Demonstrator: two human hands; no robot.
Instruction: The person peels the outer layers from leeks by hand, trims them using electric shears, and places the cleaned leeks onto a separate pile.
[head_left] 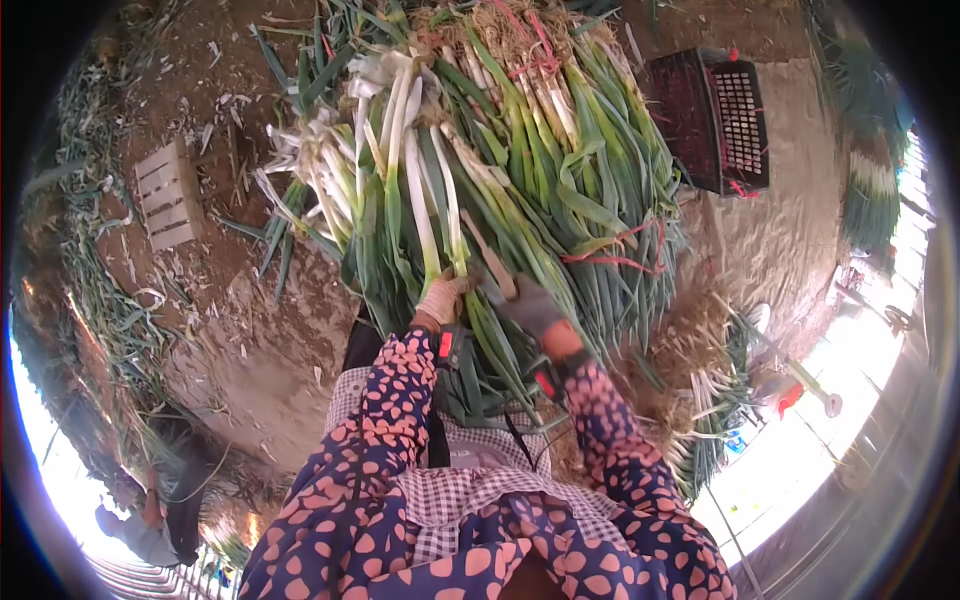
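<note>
Littered soil (235,350); left fingers (462,282) clasp leeks (418,215), right fingers (512,300) grip a tan strip (487,252).

The long onions in your left hand (440,302) have smooth white stalks (418,200). They lean up toward 12 o'clock, and their green leaves (492,345) hang down toward 5 o'clock. Your right hand (532,306) holds a thin, light brown tool (490,258). It tilts, with its far end toward 11 o'clock. More clean white onions (328,178) lie in a messy bunch at 11 o'clock. A big pile of green onions (600,190) lies at 1 o'clock, its hairy brown roots (490,30) at the 12 o'clock end and red string (625,258) across its leaves.
</note>
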